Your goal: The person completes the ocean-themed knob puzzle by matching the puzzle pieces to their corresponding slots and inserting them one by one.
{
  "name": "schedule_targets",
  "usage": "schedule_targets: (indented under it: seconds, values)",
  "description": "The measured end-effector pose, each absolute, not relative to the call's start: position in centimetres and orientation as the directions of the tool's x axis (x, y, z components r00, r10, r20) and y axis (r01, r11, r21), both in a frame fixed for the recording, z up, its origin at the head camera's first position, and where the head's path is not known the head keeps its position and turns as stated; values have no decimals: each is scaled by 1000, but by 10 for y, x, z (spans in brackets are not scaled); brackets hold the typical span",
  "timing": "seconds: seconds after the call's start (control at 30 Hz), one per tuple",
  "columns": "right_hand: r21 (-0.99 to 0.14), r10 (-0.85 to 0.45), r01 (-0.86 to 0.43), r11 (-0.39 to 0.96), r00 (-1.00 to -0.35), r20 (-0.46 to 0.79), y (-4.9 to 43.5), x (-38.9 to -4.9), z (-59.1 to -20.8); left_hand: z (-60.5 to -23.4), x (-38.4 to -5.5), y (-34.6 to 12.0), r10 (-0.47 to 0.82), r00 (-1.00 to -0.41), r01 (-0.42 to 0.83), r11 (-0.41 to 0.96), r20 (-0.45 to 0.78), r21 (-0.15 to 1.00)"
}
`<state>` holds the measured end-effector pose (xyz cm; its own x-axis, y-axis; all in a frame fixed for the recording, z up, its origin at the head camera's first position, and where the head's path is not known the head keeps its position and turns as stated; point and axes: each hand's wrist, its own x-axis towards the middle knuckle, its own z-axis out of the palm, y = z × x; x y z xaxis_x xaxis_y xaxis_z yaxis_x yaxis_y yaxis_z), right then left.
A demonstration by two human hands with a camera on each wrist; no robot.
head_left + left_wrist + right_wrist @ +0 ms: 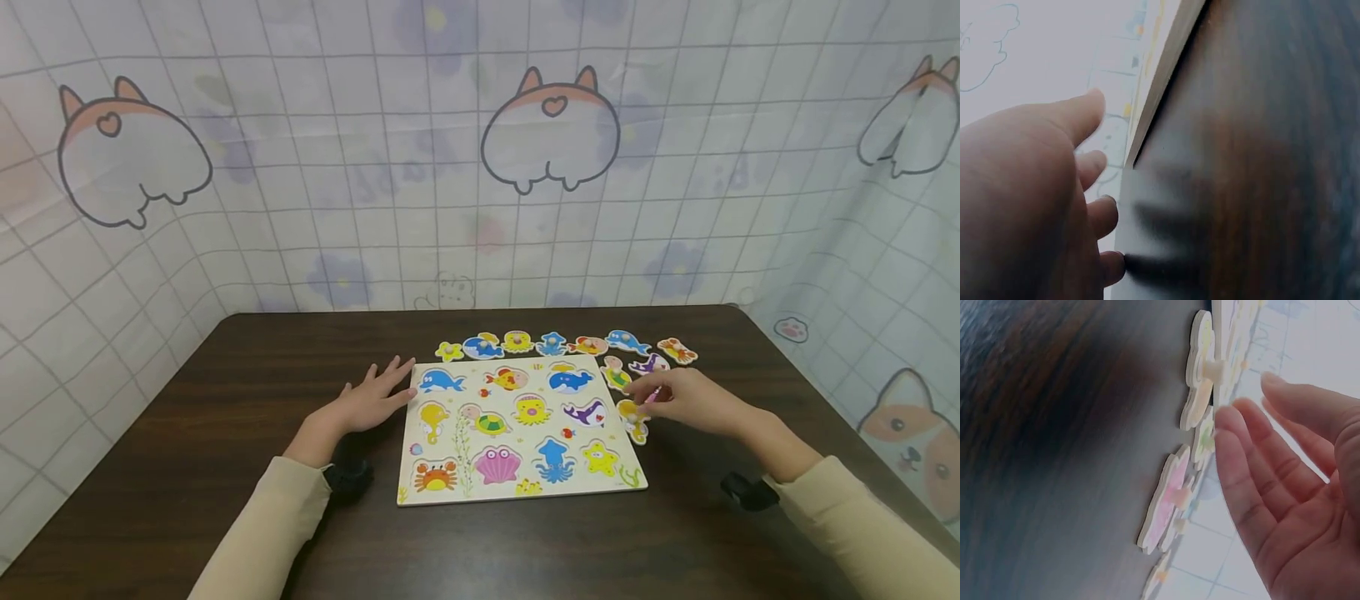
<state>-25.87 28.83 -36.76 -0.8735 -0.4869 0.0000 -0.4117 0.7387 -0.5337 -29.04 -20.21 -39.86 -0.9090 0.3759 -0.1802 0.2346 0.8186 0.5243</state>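
Note:
A wooden peg puzzle board (617,452) with sea-animal shapes lies on the dark table. My left hand (365,403) rests beside its left edge with fingers spread, the thumb over the upper left border. At the right edge, my right hand (688,400) hovers over loose knobbed pieces, its thumb and fingers apart with nothing between them. Nearest to its fingertips is a yellow seahorse piece (633,423), whose knob shows in the right wrist view. A pink piece (1165,501) lies below the fingers, mostly hidden by the hand in the head view. A turtle piece (616,374) lies just beyond.
Along the board's far edge lie several more pieces, among them a starfish (449,352), an octopus (517,341) and a squid (551,343). A crab piece (677,351) sits at the far right. A patterned cloth (337,217) hangs behind the table.

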Motion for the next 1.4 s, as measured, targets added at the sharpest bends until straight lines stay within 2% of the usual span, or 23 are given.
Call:
schedule_targets:
  seconds: [0.2, 0.63, 1.4]
  values:
    - [-602, -490, -346, 720, -867, -88, 288, -258, -368, -405, -291, -201, 364, -919, 262, 851, -151, 456]
    - [-632, -509, -327, 703, -851, -126, 287, -258, -372, -410, -284, -189, 304, -943, 228, 888, -136, 400]
    - [-569, -487, -351, 744, -867, -102, 277, -263, -379, -414, -279, -186, 296, -947, 228, 893, -124, 388]
